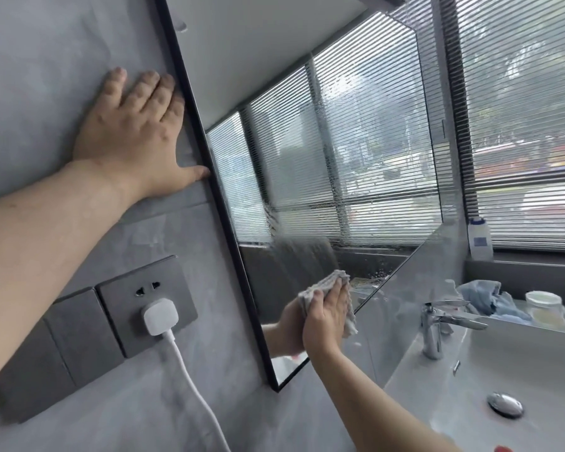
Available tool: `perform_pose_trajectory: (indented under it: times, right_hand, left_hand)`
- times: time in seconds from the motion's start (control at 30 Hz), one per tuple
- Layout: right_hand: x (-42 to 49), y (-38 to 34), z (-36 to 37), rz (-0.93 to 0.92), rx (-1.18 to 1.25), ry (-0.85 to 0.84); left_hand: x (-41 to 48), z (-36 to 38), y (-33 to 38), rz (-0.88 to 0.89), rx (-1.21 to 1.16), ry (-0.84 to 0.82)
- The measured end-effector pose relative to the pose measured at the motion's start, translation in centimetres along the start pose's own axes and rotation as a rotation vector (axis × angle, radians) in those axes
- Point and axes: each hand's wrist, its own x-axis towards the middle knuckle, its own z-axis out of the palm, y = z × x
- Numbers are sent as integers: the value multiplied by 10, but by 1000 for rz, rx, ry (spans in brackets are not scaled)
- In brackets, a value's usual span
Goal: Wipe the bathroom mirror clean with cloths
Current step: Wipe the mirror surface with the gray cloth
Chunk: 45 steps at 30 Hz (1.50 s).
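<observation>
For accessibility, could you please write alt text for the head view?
A right hand presses a grey textured cloth to the lower glass of a black-framed mirror; the left hand rests flat on the grey wall.

Two hands are counted, a left hand and a right hand. One mirror is seen. Two cloths are counted: a grey cloth and a blue cloth. One socket and one plug are found, and two blank plates, a nearer plate and a farther plate. One tap, one basin, one drain, one bottle and one jar are counted.
</observation>
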Motion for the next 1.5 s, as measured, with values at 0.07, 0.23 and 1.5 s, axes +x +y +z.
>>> perform_pose_trajectory:
  times: [0.07, 0.23, 1.5]
  right_hand:
    - [0, -2, 0, 16, -13, 0]
    - [13, -31, -2, 12, -66, 2]
    - [83, -90, -3, -268, -59, 2]
  left_hand:
    - [-1, -1, 1, 0, -7, -3]
    - [-2, -2, 2, -3, -7, -4]
    - [4, 19, -1, 33, -34, 145]
